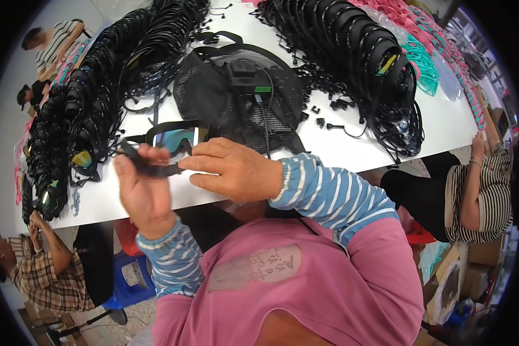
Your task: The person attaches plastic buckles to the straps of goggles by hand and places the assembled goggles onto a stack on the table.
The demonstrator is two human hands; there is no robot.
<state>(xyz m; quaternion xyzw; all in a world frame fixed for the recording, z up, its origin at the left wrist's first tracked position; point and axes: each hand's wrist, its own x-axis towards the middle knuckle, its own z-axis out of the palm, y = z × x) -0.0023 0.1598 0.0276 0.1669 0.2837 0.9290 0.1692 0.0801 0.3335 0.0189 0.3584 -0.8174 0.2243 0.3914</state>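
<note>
A pair of black-framed swim goggles (177, 137) with a blue mirrored lens is at the near side of the white table, just beyond my hands. My left hand (147, 187) is closed around a black strap (167, 170) beside the goggles; its fingers are slightly smeared by motion. At the other end of that strap, my right hand (230, 170) pinches it between thumb and fingers. The right hand's knuckles partly hide the goggles' right side. Whether the strap joins the goggles at both sides, I cannot tell.
A black mesh piece (239, 86) with a small black box and cable lies ahead. Rows of black goggles are heaped left (89, 98) and right (357, 52). Loose black clips (320, 122) lie nearby, pink and teal goggles (421, 63) farther right. Other people sit at both sides.
</note>
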